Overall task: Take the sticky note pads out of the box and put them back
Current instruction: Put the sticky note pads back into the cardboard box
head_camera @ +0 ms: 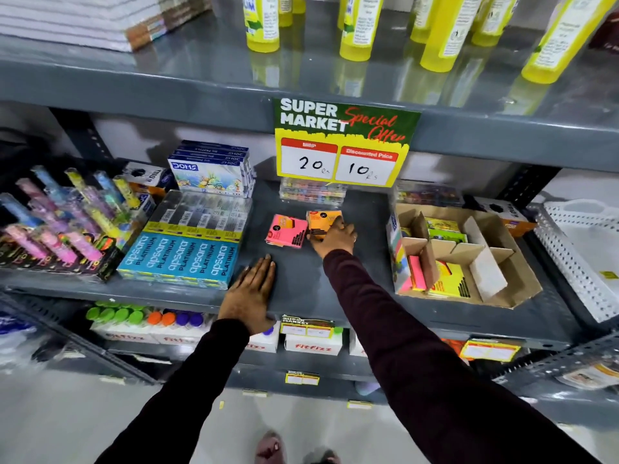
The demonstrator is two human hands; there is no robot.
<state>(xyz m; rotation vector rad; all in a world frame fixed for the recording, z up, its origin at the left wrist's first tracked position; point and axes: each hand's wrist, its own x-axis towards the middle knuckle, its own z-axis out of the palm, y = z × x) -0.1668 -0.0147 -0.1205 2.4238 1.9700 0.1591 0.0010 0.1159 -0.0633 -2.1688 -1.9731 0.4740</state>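
Note:
An orange sticky note pad stack [322, 220] sits on the grey shelf [361, 262], and my right hand [335, 237] grips its near side. Touching it on the left lies a pink sticky note pad stack [286, 230]. The cardboard box [502, 286] with dividers stands to the right, still holding yellow pads [447, 282], a pink pad [418, 274] and more pads at its back. My left hand [249, 293] rests flat on the shelf's front edge, holding nothing.
Blue Apsara pencil boxes [182, 259] lie left of the pads, with Doms boxes [211, 174] behind and a rack of colourful tubes [60, 219] far left. A price sign [341, 145] hangs above. A white perforated tray [582, 249] stands at the right. Yellow bottles [355, 28] fill the upper shelf.

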